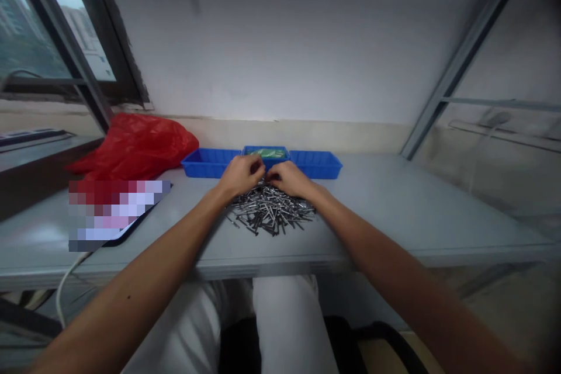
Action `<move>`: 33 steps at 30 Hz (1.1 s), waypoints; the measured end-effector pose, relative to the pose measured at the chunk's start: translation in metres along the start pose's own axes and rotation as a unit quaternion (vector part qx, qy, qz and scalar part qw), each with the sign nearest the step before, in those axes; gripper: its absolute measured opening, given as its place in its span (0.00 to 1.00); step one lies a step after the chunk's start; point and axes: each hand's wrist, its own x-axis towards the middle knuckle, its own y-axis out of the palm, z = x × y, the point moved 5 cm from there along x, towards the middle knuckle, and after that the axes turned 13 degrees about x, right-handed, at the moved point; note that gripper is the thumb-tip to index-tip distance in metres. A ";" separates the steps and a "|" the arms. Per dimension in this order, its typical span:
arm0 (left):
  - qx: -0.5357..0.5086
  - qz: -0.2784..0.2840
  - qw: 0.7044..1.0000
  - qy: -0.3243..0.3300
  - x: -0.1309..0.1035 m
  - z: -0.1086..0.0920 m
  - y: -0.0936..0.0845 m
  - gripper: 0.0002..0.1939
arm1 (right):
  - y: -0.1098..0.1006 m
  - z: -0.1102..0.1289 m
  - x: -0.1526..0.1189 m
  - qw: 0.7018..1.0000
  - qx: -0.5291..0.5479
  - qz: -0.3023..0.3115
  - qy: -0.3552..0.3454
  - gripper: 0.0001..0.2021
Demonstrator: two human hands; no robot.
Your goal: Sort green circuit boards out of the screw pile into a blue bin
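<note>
A heap of loose metal screws or nails (pixel 274 210) lies on the grey tabletop in front of me. At its far left edge is my left hand (pixel 242 173), fingers curled and thumb bent towards them. My right hand (pixel 290 177) faces it from the right, its fingers also bent inward over the top of the heap. The fingertips of both hands come close together. Whatever they pinch is too small or hidden to make out. Just beyond my hands stand a left blue tray (pixel 204 170), a middle blue tray (pixel 265 148) with something green inside, and a right blue tray (pixel 326 171).
A red plastic bag (pixel 140 143) lies at the back left of the table. In front of it is a blurred-out flat device (pixel 127 210) with a white cable (pixel 61 298) running over the front edge. Metal frame posts (pixel 464 58) rise at both sides, and a wall stands behind.
</note>
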 end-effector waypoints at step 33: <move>-0.004 0.032 0.999 0.040 -0.002 -0.002 0.001 0.12 | -0.026 0.000 -0.002 0.977 0.142 -0.161 -0.002 0.08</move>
